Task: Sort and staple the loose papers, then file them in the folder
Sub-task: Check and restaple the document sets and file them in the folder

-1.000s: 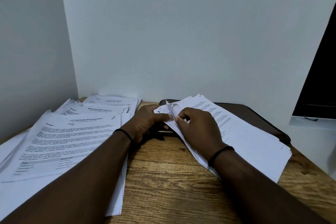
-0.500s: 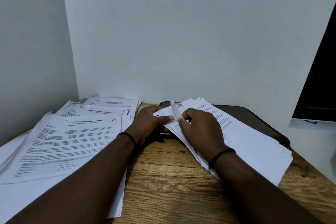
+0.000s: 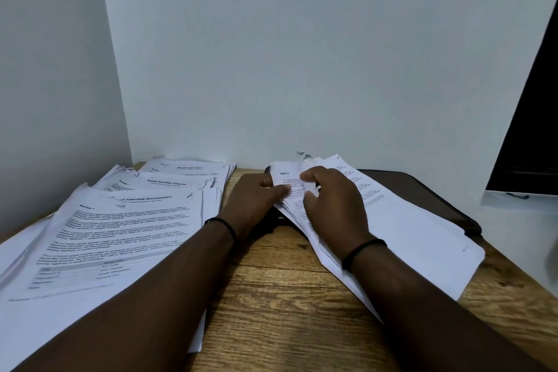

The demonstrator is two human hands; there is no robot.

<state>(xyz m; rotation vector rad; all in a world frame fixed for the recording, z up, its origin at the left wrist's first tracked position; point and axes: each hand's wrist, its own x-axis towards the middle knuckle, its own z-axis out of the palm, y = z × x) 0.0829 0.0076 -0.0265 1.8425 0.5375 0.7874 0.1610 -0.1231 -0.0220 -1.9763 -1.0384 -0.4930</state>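
Clearly the sorting step is in hand: the left hand [image 3: 256, 201] pins with its thumb the corner of the loose stack [image 3: 401, 226] at centre right, which lies on the dark folder [image 3: 422, 190], and the right hand [image 3: 333, 208] pinches its top sheets. Sorted piles [image 3: 126, 220] lie at left. Next, I judge, one sheet must be separated cleanly; no stapler is visible.

A plain office or study corner: a wooden desk [image 3: 271, 305] pushed against bare white walls [image 3: 302, 54], covered with stacks of printed documents [image 3: 120, 226], and a dark folder [image 3: 422, 193] lying under more papers [image 3: 407, 229].
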